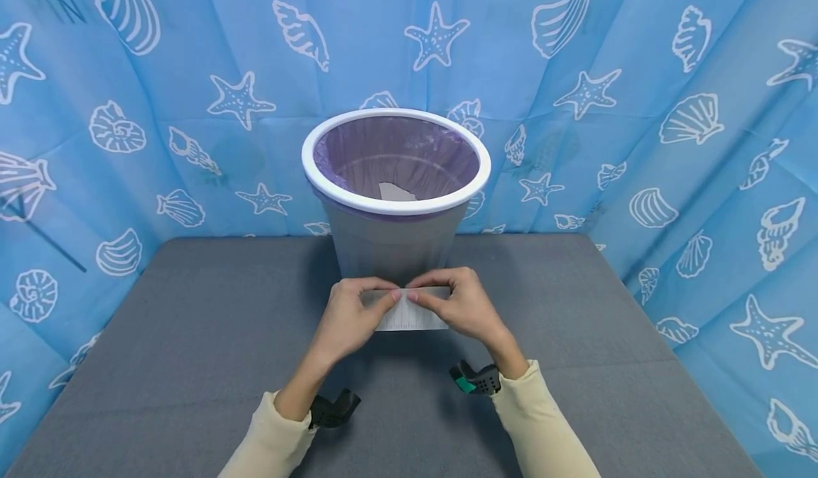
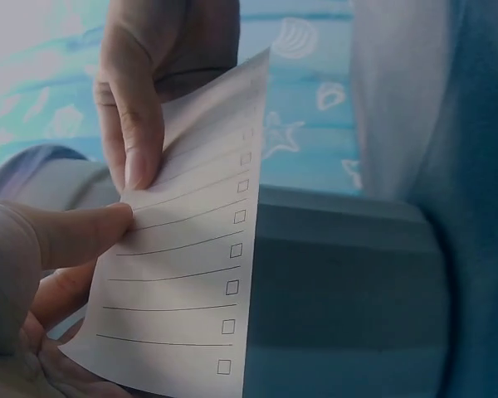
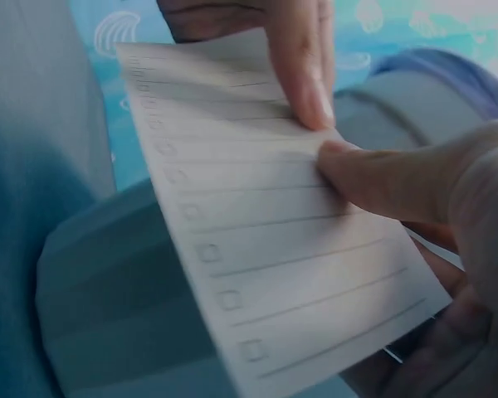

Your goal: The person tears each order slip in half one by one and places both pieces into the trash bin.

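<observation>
A white sheet of checklist paper, printed with lines and small boxes, is held up in front of the trash can. My left hand pinches its upper edge, thumb in front and fingers behind. Close beside it, my right hand pinches the same edge, the two thumb tips nearly touching. In the left wrist view the paper curves slightly between the hands. The right wrist view shows the boxes along one side of the sheet. The fingers behind the paper are partly hidden.
The trash can has a white rim and a purple liner, with a white scrap inside. It stands at the back of the grey table. A blue curtain with shell prints hangs behind and around the sides.
</observation>
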A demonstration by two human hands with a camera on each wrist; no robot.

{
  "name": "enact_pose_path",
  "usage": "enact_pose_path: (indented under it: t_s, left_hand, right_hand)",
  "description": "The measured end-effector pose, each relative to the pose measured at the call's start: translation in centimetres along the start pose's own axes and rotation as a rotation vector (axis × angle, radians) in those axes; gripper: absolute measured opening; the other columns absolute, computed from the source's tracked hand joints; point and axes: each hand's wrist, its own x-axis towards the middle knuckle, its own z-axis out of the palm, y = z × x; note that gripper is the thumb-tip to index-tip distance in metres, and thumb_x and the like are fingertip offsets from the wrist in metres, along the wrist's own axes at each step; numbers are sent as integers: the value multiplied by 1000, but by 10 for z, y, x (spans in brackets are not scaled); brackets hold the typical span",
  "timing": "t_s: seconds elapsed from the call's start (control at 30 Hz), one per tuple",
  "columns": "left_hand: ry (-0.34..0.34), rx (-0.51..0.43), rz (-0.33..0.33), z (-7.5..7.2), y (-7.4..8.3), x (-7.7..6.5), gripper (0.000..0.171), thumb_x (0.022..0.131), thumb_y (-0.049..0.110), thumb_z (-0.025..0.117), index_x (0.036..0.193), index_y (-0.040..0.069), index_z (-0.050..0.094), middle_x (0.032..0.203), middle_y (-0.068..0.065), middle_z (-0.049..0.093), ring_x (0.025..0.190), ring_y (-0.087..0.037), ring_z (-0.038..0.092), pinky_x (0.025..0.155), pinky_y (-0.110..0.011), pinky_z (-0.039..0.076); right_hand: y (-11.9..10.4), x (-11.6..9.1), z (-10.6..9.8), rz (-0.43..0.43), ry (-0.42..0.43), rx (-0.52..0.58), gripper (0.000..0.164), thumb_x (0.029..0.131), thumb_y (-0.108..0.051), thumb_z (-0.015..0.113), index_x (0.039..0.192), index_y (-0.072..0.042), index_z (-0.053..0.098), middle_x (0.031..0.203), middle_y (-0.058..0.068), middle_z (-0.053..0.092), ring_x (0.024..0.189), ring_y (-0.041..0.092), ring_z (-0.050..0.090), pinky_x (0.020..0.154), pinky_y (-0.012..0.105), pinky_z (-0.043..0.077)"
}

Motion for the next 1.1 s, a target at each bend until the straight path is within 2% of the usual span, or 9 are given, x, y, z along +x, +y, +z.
enact_pose_path:
  t_s: [0.27, 0.47, 0.63, 0.67, 0.77, 0.9, 1.1]
  left_hand:
    - [-4, -3, 19, -10, 14, -2, 13, 90, 22, 64, 94, 14, 73, 88, 5, 69, 63, -7, 58, 61, -29, 49]
    - [-28, -21, 0, -12, 15, -2, 13, 91, 21, 63, 94, 13, 73, 91, 4, 69, 66, -7, 59, 62, -28, 49]
    - [-38, -53, 16, -13, 15, -2, 14, 91, 21, 63, 93, 11, 73, 91, 4, 69, 78, -9, 61, 69, -32, 51]
    - [-41, -60, 20, -14, 15, -2, 14, 91, 21, 63, 93, 11, 73, 92, 4, 69, 84, -9, 62, 72, -33, 51]
    - [-44, -80, 18, -15, 15, -3, 15, 91, 21, 63, 92, 10, 74, 92, 3, 69, 88, -11, 62, 75, -35, 51]
    - [-52, -128, -2, -16, 13, -2, 14, 90, 20, 64, 90, 11, 74, 91, 2, 70, 87, -13, 63, 75, -36, 51]
    - [-71, -230, -79, -18, 14, -2, 12, 89, 18, 65, 88, 11, 75, 91, -3, 69, 83, -19, 64, 69, -36, 52]
  right_hand:
    - [-14, -1, 6, -88, 111, 5, 9, 81, 0, 71, 89, 2, 72, 85, 11, 70, 77, 20, 65, 68, 35, 52]
    - [-5, -2, 10, -115, 121, 6, 5, 83, -3, 70, 87, -3, 72, 82, 6, 70, 75, 19, 65, 66, 31, 51]
    - [16, 0, 14, -129, 120, -5, 5, 85, -14, 70, 87, -11, 72, 82, -3, 69, 74, 14, 64, 64, 28, 51]
    - [17, 0, 15, -135, 120, -10, 5, 85, -16, 69, 87, -12, 72, 82, -4, 69, 74, 12, 64, 64, 28, 51]
    - [19, 0, 15, -153, 122, -14, 6, 86, -19, 69, 86, -13, 72, 81, -5, 68, 72, 12, 64, 63, 28, 51]
    - [18, 0, 16, -164, 126, -24, 6, 86, -20, 69, 85, -14, 72, 81, -6, 68, 72, 10, 64, 61, 28, 51]
    - [17, 0, 17, -173, 127, -31, 5, 85, -17, 70, 84, -12, 72, 80, -4, 68, 70, 7, 63, 60, 26, 51]
